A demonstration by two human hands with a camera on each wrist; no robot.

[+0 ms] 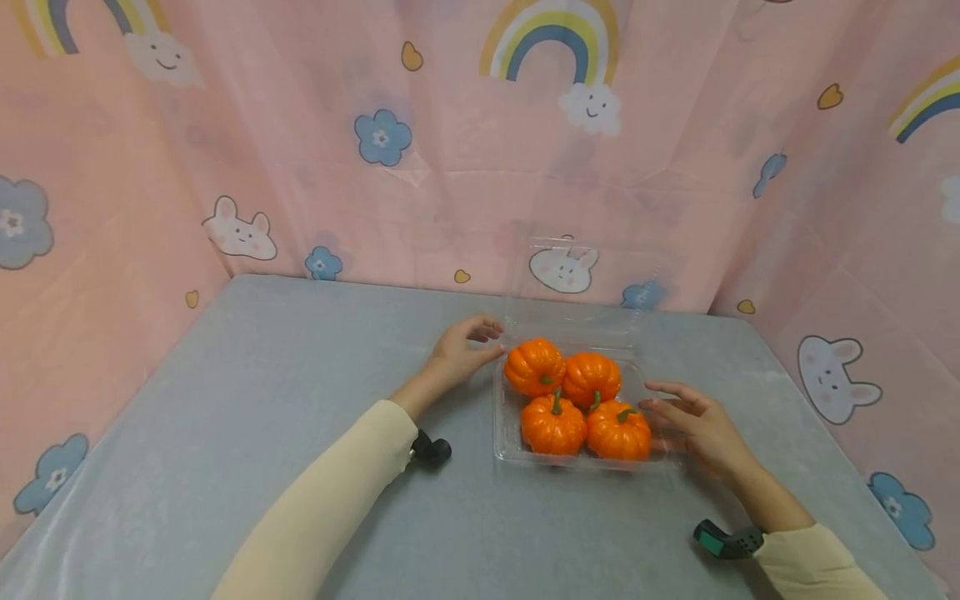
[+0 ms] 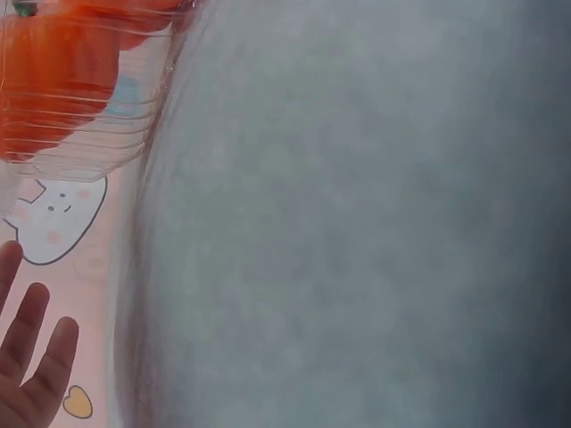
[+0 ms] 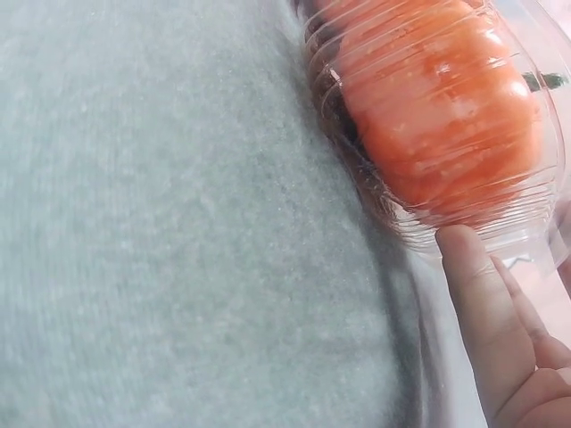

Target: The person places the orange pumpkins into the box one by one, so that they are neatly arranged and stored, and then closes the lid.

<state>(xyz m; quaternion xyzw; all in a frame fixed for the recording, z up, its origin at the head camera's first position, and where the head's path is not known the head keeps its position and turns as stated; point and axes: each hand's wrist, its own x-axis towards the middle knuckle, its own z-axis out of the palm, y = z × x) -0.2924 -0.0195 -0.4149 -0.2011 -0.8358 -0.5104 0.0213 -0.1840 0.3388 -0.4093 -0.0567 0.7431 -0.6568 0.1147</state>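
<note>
A clear plastic clamshell box [image 1: 498,429] stands on the table with its lid [image 1: 581,323] raised at the back. Several small orange pumpkins [image 1: 554,425] with green stems sit inside it. My left hand [image 1: 459,354] is at the box's back left corner, fingers loosely bent with nothing in them. In the left wrist view, its fingers [image 2: 25,334] are spread apart from the box wall. At the right side is my right hand [image 1: 701,429], fingers extended. A fingertip [image 3: 458,241] appears to touch the ribbed wall beside a pumpkin [image 3: 437,107].
A grey cloth covers the table [image 1: 300,358]. Behind it and along both sides hangs a pink curtain [image 1: 450,200] printed with rainbows, rabbits and flowers. Dark devices are strapped to the left wrist [image 1: 431,451] and the right wrist [image 1: 727,540].
</note>
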